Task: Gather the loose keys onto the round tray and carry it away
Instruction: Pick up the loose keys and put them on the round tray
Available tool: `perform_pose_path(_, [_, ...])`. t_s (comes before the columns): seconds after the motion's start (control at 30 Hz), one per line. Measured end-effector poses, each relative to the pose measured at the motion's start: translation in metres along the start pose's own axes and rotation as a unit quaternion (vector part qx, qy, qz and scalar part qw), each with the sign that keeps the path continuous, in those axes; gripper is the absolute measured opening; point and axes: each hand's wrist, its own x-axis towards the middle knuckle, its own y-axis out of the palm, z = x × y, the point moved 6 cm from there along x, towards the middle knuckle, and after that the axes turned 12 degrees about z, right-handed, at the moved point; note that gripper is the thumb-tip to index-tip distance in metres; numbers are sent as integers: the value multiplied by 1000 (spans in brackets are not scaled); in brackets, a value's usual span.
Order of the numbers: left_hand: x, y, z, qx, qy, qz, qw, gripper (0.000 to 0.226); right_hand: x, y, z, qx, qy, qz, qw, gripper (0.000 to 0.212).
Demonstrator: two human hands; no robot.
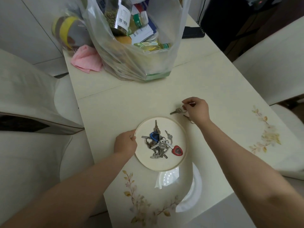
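A round cream tray (174, 125) lies on the table in front of me. On it rests a heap of keys (157, 144) with a blue tag and a red tag (177, 150). My left hand (125, 142) grips the tray's left rim. My right hand (196, 110) is just beyond the tray's upper right, its fingertips pinched on a small bunch of loose keys (176, 111) that hangs at the table surface. Another key (188, 118) lies partly hidden under that hand.
A large plastic bag (131, 38) full of groceries stands at the far end of the table, with a pink cloth (87, 59) to its left and a black object (192, 32) to its right. Cream chairs flank the table (115, 99).
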Motion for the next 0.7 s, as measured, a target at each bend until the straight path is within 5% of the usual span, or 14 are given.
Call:
perform_pose_path(0.17, [0, 2, 0, -20, -25, -2, 999, 36, -39, 14, 15, 170, -19, 114, 979, 16])
perform_pose_path(0.33, [-2, 2, -5, -15, -20, -8, 1000, 34, -66, 47, -8, 71, 30, 223, 972, 16])
perform_pose_path(0.53, [0, 4, 0, -52, -19, -7, 998, 34, -46, 9, -26, -174, 27, 18, 984, 30])
perform_pose_path(0.7, [-1, 6, 2, -21, 0, -9, 1000, 36, -31, 1, -51, -249, 81, 22, 965, 35])
